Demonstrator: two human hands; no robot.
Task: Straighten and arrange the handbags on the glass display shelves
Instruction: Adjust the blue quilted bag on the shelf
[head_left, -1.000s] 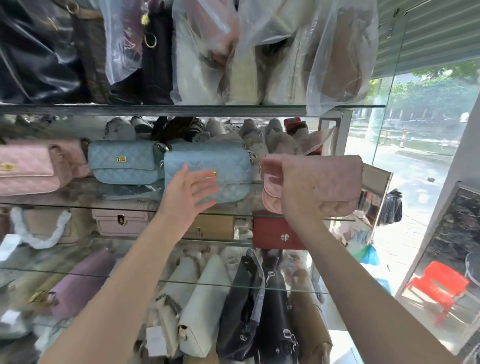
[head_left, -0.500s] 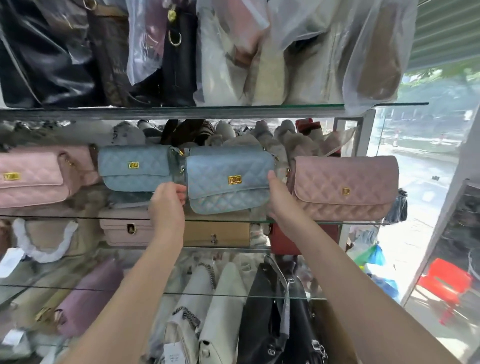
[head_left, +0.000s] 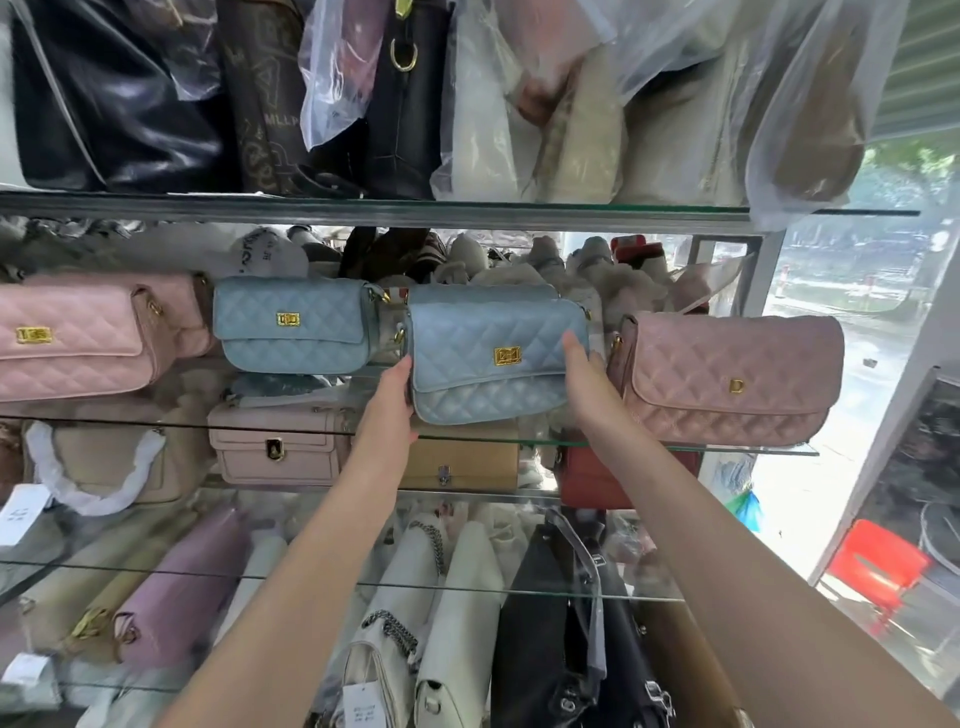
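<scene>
A light blue quilted handbag (head_left: 488, 358) with a gold clasp stands on the middle glass shelf (head_left: 753, 448), slightly tilted. My left hand (head_left: 392, 402) grips its lower left side and my right hand (head_left: 587, 379) presses against its right edge. To its right stands a dusty pink quilted handbag (head_left: 727, 379), to its left a second blue quilted handbag (head_left: 293, 325) and a pale pink quilted handbag (head_left: 78, 338). All face outward in one row.
The top shelf (head_left: 363, 208) carries dark bags and bags in clear plastic that hang over its edge. Below are box bags (head_left: 280, 449), a red bag (head_left: 597, 478), and lower still white, black and lilac bags. A red chair (head_left: 878, 566) stands outside at right.
One second ago my right hand held the dusty pink bag; it now stands on the shelf. Both hands have moved onto the middle blue bag and hold its two sides.
</scene>
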